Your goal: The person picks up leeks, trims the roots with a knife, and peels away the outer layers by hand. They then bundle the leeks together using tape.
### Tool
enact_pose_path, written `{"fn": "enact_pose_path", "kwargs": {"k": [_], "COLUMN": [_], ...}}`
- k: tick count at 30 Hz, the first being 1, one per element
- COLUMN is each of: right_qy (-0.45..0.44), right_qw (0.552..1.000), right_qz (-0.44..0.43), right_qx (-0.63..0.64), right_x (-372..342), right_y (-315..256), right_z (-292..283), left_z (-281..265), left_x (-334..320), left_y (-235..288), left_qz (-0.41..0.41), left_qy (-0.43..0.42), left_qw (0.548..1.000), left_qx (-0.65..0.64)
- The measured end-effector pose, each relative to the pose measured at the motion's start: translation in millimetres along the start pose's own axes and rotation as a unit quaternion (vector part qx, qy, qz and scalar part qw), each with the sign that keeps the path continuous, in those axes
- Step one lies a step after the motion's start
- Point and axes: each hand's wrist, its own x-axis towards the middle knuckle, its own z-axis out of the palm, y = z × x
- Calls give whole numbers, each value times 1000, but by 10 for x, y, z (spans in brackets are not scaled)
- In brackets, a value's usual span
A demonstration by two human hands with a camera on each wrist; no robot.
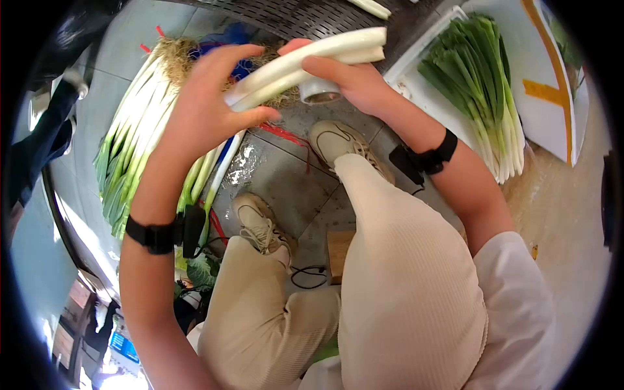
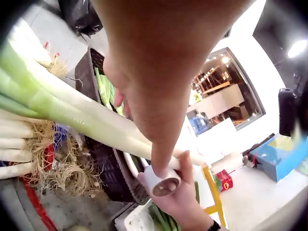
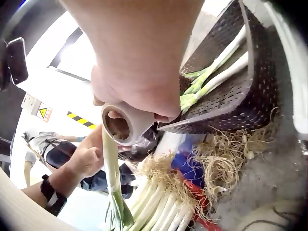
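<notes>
Two pale leek stalks (image 1: pixel 312 58) lie side by side, held up in front of me. My right hand (image 1: pixel 357 81) grips them near their white ends, thumb on top. That hand also holds a white roll of tape (image 1: pixel 318 90), its round core showing under the stalks; the right wrist view shows the roll (image 3: pixel 137 120) close up. My left hand (image 1: pixel 208 97) is around the other stretch of the leeks, thumb and fingers spread wide on either side of them. Their green part (image 2: pixel 53 103) runs off to the left in the left wrist view.
A bundle of leeks (image 1: pixel 140 123) with tangled roots and red ties lies on the floor at left. A dark perforated crate (image 3: pixel 226 96) holding stalks stands ahead. On the right, green leeks (image 1: pixel 478 91) lie in a white foam box (image 1: pixel 409 84). A person (image 3: pixel 57 149) is beyond.
</notes>
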Motion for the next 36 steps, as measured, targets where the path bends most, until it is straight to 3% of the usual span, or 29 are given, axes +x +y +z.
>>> {"fn": "enact_pose_path", "kwargs": {"k": [1,2,3,5,6,9,11,12,13,15,17,19,24,31,34,36], "right_qy": [-7,-7,-14,-26,-24,-77,-90,-113,-125,-135,-121,-178,-192,-233,-220,-181], "right_qw": [1000,1000,999,999,997,995,996,993,991,987,985,962,965,946,955,966], "right_qz": [-17,-7,-6,19,44,-4,-20,37,38,88,124,196,178,210,188,15], "right_qx": [-12,-24,-31,-35,-51,-59,9,-15,-19,15,-24,-65,-28,-81,-59,-184], "right_x": [17,25,38,38,34,65,126,161,176,135,159,222,289,361,389,425], "right_y": [-5,-26,-75,-205,-266,-315,-301,-320,-347,-460,-508,-479,-112,-13,9,61], "right_z": [23,48,68,114,134,208,324,322,345,491,596,666,951,1131,1144,1091], "left_z": [35,15,-4,-32,-68,-259,-387,-456,-527,-611,-585,-553,-439,-473,-475,-451], "left_x": [-18,-55,-45,-60,-78,-157,-295,-359,-426,-567,-742,-861,-1093,-1182,-1182,-1183], "left_y": [-20,-46,-42,-42,-20,72,51,36,18,-30,-93,-167,-295,-434,-485,-509], "left_qz": [-56,-162,-164,-223,-214,-245,-264,-294,-324,-336,-292,-297,-270,-253,-284,-285], "left_qy": [-39,-119,-110,-187,-173,-191,-166,-153,-140,-125,-92,-93,-55,-90,-118,-104], "left_qw": [993,963,963,946,950,944,938,927,914,910,925,924,913,885,886,887], "left_qx": [-93,-181,-183,-147,-147,-117,-150,-175,-199,-209,-223,-221,-300,-381,-346,-347]}}
